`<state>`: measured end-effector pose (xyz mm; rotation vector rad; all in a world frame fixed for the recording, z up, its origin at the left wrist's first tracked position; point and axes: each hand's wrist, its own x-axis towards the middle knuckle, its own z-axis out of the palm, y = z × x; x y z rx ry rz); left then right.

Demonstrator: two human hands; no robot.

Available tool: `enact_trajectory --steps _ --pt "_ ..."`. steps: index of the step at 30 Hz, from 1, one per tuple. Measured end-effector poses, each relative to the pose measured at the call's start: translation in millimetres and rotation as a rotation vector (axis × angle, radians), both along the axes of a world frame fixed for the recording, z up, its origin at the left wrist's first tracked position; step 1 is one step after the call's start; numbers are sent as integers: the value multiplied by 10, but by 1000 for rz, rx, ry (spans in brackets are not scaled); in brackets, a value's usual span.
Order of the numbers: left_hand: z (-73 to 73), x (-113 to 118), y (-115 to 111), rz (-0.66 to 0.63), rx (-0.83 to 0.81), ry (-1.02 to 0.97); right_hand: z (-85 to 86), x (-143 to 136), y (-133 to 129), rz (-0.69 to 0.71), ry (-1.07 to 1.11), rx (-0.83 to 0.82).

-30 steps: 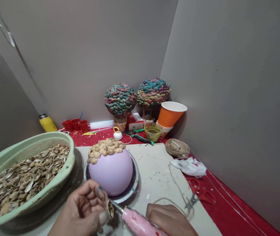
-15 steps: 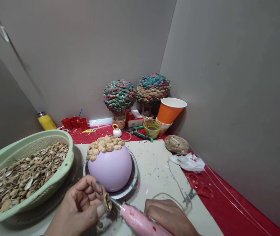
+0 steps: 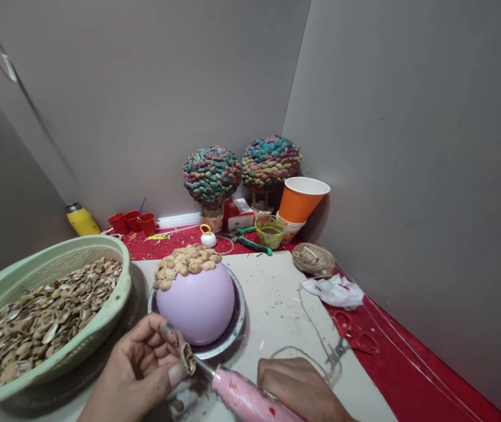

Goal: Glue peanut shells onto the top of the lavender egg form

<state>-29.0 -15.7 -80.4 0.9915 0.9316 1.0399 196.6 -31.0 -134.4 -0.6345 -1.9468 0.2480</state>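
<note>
My left hand (image 3: 140, 366) pinches a peanut shell (image 3: 188, 358) between thumb and fingertips, its hollow side turned to the right. My right hand (image 3: 303, 387) is closed around a pink glue gun (image 3: 246, 394), whose metal nozzle points at the shell's hollow and appears to touch it. Just beyond my hands a lilac balloon (image 3: 200, 305) rests in a round metal dish (image 3: 238, 319). Overlapping peanut shells (image 3: 189, 261) cover the balloon's top. At the left, a green plastic basket (image 3: 121, 293) holds many loose shell halves (image 3: 52, 316).
Behind the board (image 3: 261, 293) stand two colourful shell-covered balls (image 3: 212, 176) on cups, an orange paper cup (image 3: 301, 199), green-handled pliers (image 3: 253, 245) and red cups (image 3: 147, 224). Twine (image 3: 313, 259), a white plastic bag (image 3: 336, 291) and scissors (image 3: 338, 351) lie at the right.
The view has shifted slightly. Both hands keep nearly the same pose, with the glue gun's nozzle still at the shell.
</note>
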Motion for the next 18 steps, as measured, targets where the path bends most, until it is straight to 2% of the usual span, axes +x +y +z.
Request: enact_trajectory --steps 7,18 --pt "51 8 -1 -3 -3 4 -16 58 -24 17 -159 -1" --pt "75 13 -8 3 3 10 -11 37 -50 -12 -210 50"
